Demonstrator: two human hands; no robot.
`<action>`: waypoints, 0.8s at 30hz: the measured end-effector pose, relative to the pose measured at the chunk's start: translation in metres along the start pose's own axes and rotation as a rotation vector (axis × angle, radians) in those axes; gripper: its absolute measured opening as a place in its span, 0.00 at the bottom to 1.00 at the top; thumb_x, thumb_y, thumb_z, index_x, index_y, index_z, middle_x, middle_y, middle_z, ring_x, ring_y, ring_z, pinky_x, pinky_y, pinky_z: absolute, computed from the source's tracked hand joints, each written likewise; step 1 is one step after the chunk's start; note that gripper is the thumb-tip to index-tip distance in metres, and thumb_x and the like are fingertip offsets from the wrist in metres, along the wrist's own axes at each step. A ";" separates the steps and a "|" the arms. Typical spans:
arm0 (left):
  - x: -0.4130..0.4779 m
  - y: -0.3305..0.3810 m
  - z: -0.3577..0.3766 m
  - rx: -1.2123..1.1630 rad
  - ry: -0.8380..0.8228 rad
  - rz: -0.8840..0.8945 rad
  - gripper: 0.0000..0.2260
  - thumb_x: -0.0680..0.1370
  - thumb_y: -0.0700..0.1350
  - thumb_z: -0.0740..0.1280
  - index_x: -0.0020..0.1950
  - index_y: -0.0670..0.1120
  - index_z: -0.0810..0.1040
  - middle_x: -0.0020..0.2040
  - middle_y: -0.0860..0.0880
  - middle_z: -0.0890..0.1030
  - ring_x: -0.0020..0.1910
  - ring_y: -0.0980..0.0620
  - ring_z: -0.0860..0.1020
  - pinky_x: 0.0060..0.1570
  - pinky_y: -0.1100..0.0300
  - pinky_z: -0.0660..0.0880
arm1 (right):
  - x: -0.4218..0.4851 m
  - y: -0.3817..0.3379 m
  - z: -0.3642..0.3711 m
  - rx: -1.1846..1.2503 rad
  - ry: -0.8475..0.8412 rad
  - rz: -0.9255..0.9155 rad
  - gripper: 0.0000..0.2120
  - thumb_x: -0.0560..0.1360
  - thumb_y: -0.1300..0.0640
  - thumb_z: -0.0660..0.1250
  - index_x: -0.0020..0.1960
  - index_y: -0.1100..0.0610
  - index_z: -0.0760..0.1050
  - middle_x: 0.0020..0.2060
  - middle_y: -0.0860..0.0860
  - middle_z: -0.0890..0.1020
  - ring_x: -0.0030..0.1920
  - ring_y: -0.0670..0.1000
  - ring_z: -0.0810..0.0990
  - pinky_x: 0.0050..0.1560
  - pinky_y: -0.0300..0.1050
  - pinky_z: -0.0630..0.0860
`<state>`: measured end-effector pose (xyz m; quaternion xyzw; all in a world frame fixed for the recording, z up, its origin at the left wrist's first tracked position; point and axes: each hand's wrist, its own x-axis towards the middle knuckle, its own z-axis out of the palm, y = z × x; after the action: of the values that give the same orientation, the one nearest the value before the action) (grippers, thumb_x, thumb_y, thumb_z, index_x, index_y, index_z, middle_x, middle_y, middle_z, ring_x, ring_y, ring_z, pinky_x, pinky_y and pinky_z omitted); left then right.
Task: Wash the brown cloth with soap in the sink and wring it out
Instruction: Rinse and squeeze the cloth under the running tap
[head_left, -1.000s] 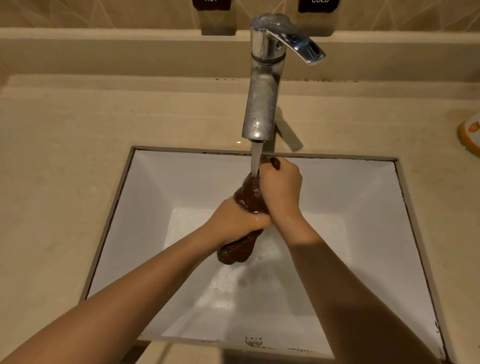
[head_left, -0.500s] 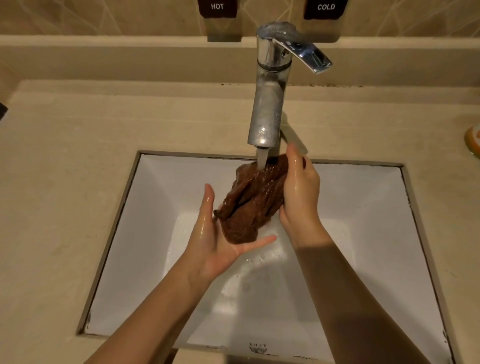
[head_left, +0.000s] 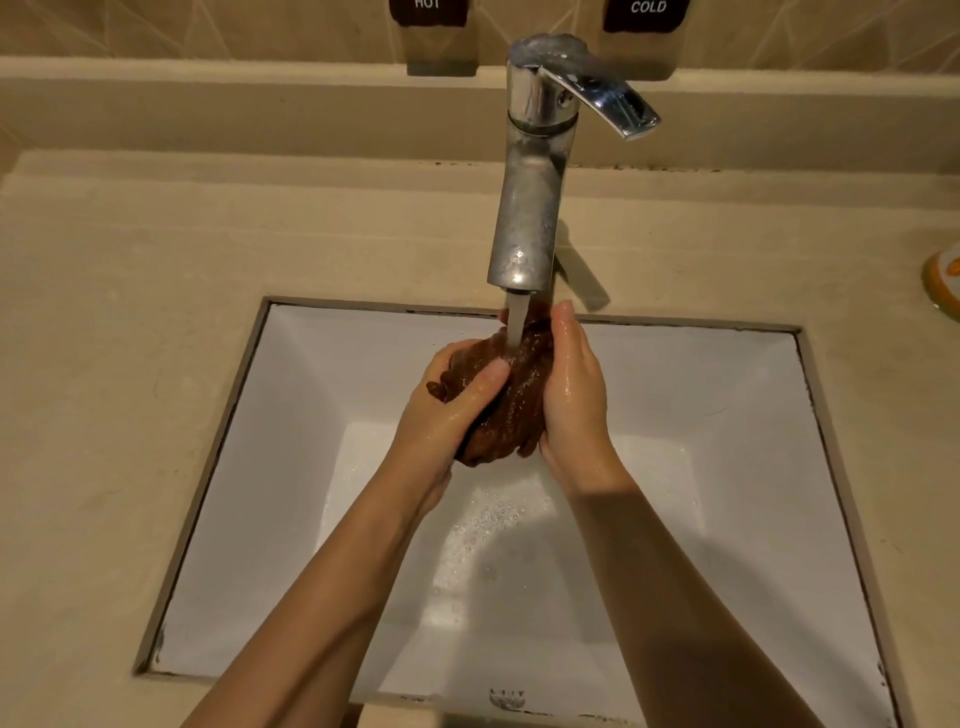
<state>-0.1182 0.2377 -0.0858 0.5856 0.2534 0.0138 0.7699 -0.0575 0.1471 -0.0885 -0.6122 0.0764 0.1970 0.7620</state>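
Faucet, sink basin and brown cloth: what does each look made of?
Faucet: metal, likely chrome, shiny with dulled water spots. Sink basin: glossy white, probably ceramic, smooth with reflections. Brown cloth: soft fabric, soaked, crumpled and glistening; its fibre is unclear.

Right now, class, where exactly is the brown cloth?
In the head view the cloth is bunched between the left hand and right hand, under the tap's stream, above the sink.
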 end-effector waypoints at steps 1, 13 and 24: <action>0.001 0.000 0.000 0.023 0.015 0.022 0.24 0.66 0.58 0.73 0.59 0.50 0.76 0.55 0.47 0.82 0.54 0.49 0.81 0.52 0.53 0.79 | 0.002 0.000 0.000 -0.010 -0.024 -0.017 0.23 0.76 0.39 0.56 0.65 0.50 0.71 0.59 0.52 0.79 0.59 0.50 0.77 0.62 0.53 0.73; 0.015 -0.005 0.009 -0.036 0.314 -0.006 0.13 0.75 0.54 0.67 0.37 0.48 0.83 0.33 0.50 0.84 0.35 0.52 0.83 0.34 0.60 0.76 | -0.019 0.007 0.009 -0.552 -0.040 -0.252 0.18 0.71 0.39 0.64 0.58 0.42 0.67 0.55 0.45 0.76 0.56 0.47 0.76 0.57 0.49 0.75; -0.007 -0.012 0.010 0.250 0.134 0.123 0.10 0.73 0.58 0.66 0.48 0.54 0.76 0.46 0.52 0.81 0.44 0.59 0.80 0.42 0.66 0.77 | 0.004 0.006 -0.003 -0.534 0.095 -0.025 0.13 0.79 0.47 0.52 0.48 0.50 0.73 0.41 0.47 0.78 0.45 0.49 0.77 0.51 0.49 0.74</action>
<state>-0.1237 0.2230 -0.0927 0.6892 0.2674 0.0683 0.6699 -0.0558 0.1461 -0.0956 -0.8009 0.0497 0.1717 0.5715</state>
